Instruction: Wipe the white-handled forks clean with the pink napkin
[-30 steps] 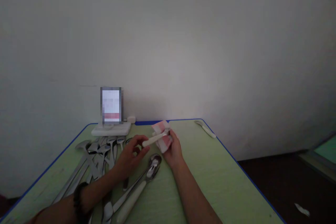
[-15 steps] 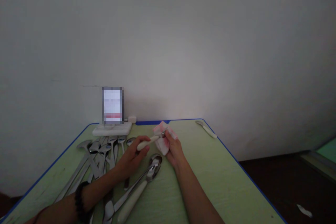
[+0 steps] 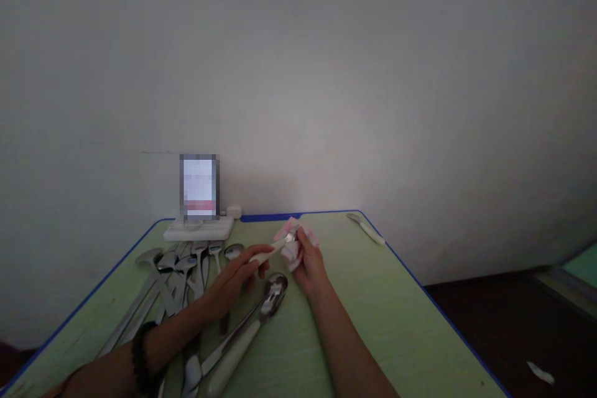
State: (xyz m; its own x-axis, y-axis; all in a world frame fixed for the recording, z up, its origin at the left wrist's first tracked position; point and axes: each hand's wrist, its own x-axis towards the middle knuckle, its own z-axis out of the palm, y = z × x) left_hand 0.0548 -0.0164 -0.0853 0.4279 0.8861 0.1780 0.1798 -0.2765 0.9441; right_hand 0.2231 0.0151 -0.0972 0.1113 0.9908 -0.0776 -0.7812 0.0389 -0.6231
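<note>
A piece of cutlery with a white handle (image 3: 269, 254) slants up to the right above the table. My left hand (image 3: 228, 283) is closed around its handle end. A pink-and-white cloth (image 3: 291, 254) is bunched in my right hand (image 3: 311, 267), which pinches it against the metal head. The cloth and fingers partly cover that head, so its exact kind cannot be made out. Below my hands lie a metal spoon (image 3: 277, 280) and a larger white-handled utensil (image 3: 236, 354), their heads overlapping.
Several metal spoons and ladles (image 3: 180, 267) are heaped on the left of the green table (image 3: 373, 323). Behind them a blurred screen (image 3: 199, 186) stands on a white base (image 3: 199, 230). A white-handled knife (image 3: 366, 229) rests near the right edge. A wall stands behind.
My left hand has turned over the handle and shifted its hold, its back now facing up more. The cloth has been folded closer around the metal head by my right hand.
</note>
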